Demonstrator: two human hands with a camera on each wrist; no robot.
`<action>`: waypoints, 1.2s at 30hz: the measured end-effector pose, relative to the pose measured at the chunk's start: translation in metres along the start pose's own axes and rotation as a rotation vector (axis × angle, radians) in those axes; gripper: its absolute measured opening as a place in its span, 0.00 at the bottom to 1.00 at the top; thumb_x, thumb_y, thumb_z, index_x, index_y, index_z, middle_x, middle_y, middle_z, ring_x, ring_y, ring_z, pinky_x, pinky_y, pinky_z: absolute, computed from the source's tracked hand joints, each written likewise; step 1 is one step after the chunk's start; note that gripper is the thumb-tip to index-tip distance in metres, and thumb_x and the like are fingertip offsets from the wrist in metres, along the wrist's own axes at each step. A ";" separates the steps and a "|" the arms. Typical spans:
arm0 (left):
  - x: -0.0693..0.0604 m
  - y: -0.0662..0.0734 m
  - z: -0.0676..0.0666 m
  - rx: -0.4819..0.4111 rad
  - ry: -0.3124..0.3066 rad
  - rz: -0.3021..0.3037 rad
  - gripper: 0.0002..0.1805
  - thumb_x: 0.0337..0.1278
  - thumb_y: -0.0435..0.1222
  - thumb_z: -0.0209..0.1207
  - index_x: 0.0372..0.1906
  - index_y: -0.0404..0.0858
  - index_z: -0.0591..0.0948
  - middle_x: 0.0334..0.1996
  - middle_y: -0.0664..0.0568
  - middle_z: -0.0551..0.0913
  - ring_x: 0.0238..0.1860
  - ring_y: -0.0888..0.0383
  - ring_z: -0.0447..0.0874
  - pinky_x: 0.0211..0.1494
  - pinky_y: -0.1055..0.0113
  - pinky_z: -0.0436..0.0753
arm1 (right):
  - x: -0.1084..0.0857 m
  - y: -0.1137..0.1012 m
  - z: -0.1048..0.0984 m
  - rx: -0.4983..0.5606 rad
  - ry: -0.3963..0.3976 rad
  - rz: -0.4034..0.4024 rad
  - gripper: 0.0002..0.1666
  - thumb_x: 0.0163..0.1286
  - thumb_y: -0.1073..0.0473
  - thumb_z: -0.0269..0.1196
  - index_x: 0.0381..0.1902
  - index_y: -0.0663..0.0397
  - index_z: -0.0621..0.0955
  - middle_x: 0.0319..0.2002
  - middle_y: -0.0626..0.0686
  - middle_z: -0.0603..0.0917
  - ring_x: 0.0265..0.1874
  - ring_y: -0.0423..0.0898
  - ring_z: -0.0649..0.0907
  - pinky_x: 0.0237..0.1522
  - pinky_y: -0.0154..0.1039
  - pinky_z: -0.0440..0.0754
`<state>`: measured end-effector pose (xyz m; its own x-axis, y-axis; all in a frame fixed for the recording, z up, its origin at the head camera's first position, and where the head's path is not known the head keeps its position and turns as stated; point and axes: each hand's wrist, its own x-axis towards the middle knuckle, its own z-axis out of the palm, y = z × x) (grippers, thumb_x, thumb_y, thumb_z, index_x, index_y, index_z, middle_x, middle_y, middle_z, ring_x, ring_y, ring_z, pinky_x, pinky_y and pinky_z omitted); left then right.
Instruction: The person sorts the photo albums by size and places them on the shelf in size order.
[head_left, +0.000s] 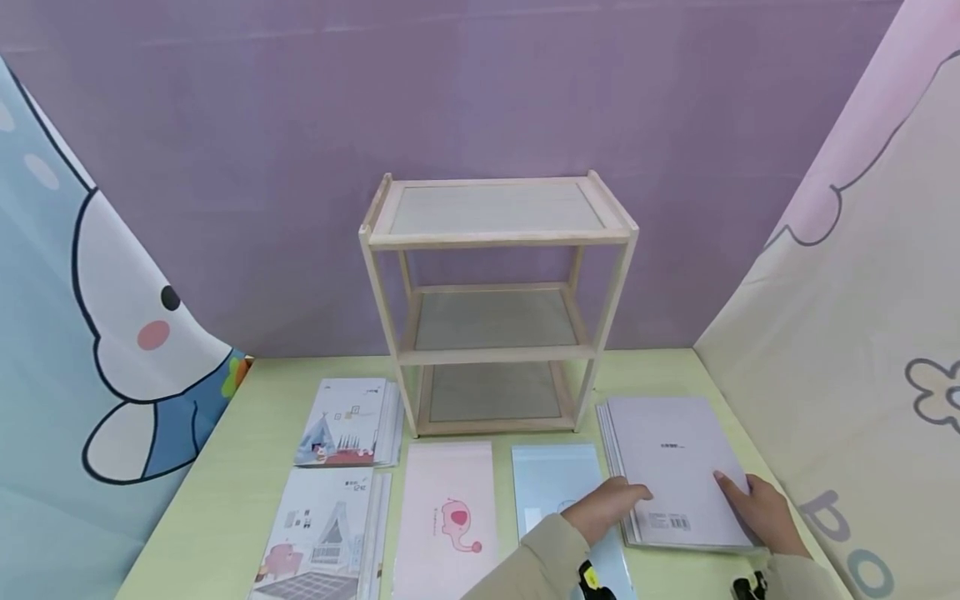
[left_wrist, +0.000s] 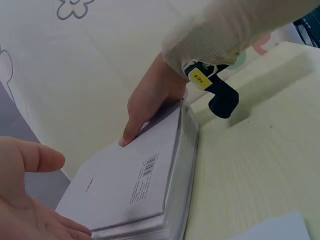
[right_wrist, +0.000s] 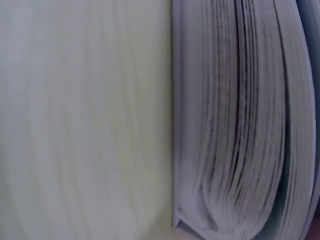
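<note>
A stack of pale lavender books [head_left: 675,467] lies at the right of the table, its top cover bearing a barcode. My left hand [head_left: 606,510] is at its left edge; in the left wrist view that hand [left_wrist: 27,195] has its thumb out straight and its fingers against the stack's side. On the opposite edge my right hand [head_left: 767,515] grips the stack, thumb on the top cover, other fingers hidden by the side. The right wrist view shows the page edges [right_wrist: 235,115] close up, with only a sliver of skin at the lower right corner.
A three-tier wooden shelf [head_left: 498,356] stands at the back centre. Two book piles, one at the back [head_left: 345,417] and one in front [head_left: 315,525], lie on the left. A pink elephant book [head_left: 442,500] and a light blue book [head_left: 551,471] lie between them and the lavender stack.
</note>
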<state>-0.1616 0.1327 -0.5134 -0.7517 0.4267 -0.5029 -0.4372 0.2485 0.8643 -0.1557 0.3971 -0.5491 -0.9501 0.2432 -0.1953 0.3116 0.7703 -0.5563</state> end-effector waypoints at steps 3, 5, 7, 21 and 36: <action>0.002 -0.001 -0.004 -0.065 -0.045 0.001 0.20 0.58 0.41 0.54 0.52 0.34 0.76 0.60 0.42 0.70 0.68 0.39 0.57 0.68 0.40 0.54 | 0.001 0.001 0.001 -0.007 0.003 0.003 0.47 0.71 0.37 0.45 0.52 0.87 0.65 0.40 0.77 0.76 0.31 0.55 0.80 0.29 0.43 0.76; 0.003 -0.002 -0.005 -0.107 -0.059 0.006 0.17 0.59 0.40 0.53 0.50 0.35 0.78 0.62 0.41 0.68 0.69 0.40 0.56 0.68 0.40 0.54 | 0.002 0.001 0.002 -0.006 -0.006 0.011 0.48 0.71 0.36 0.45 0.52 0.88 0.64 0.40 0.77 0.75 0.32 0.57 0.79 0.30 0.46 0.77; 0.004 -0.003 -0.005 -0.140 -0.039 0.007 0.17 0.59 0.39 0.53 0.49 0.34 0.78 0.63 0.41 0.67 0.68 0.40 0.56 0.67 0.41 0.57 | 0.002 0.000 0.002 -0.011 -0.010 0.024 0.49 0.71 0.36 0.45 0.53 0.88 0.63 0.41 0.78 0.74 0.34 0.59 0.79 0.34 0.49 0.77; 0.008 -0.008 0.001 -0.344 0.092 0.046 0.15 0.56 0.35 0.51 0.46 0.33 0.78 0.42 0.49 0.80 0.46 0.52 0.76 0.56 0.51 0.72 | 0.002 -0.005 -0.004 0.034 -0.081 0.066 0.52 0.69 0.34 0.46 0.55 0.88 0.60 0.49 0.81 0.69 0.40 0.65 0.78 0.42 0.54 0.76; 0.010 -0.014 0.010 -0.366 0.357 0.081 0.08 0.43 0.29 0.54 0.19 0.43 0.69 0.16 0.58 0.63 0.20 0.61 0.60 0.28 0.72 0.66 | 0.000 0.000 -0.006 0.280 -0.120 0.081 0.40 0.69 0.43 0.54 0.51 0.83 0.68 0.29 0.53 0.81 0.24 0.44 0.79 0.25 0.39 0.78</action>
<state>-0.1580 0.1420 -0.5307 -0.8840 0.0927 -0.4582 -0.4668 -0.1210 0.8760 -0.1557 0.4011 -0.5444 -0.9185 0.2132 -0.3329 0.3943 0.5550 -0.7325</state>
